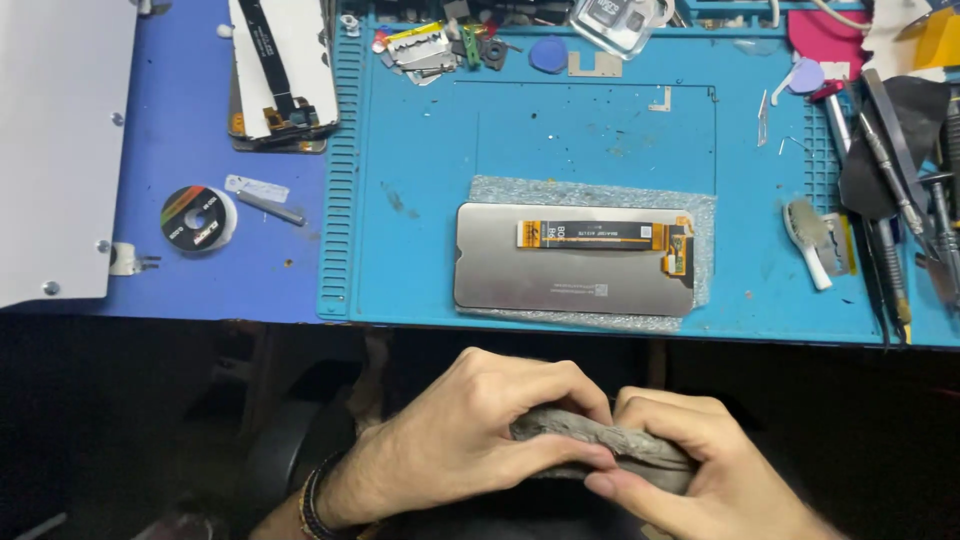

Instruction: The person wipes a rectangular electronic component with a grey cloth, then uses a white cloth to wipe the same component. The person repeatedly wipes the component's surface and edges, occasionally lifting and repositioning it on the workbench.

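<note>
Both my hands are below the table's front edge, gripping one grey crumpled lump of cloth or putty [610,440]. My left hand [470,430] pinches its left end with thumb and fingers. My right hand [700,470] wraps its right end. On the blue work mat [420,250] above them lies a phone display panel [560,275], face down on a sheet of grey foam, with an orange and black flex cable [600,236] across its back.
A second display with a black flex cable [280,70] lies at the back left. A roll of tape [198,218] sits on the blue table. Tweezers and screwdrivers [900,200] crowd the right edge, beside a small brush [808,235]. Small parts lie along the mat's back edge.
</note>
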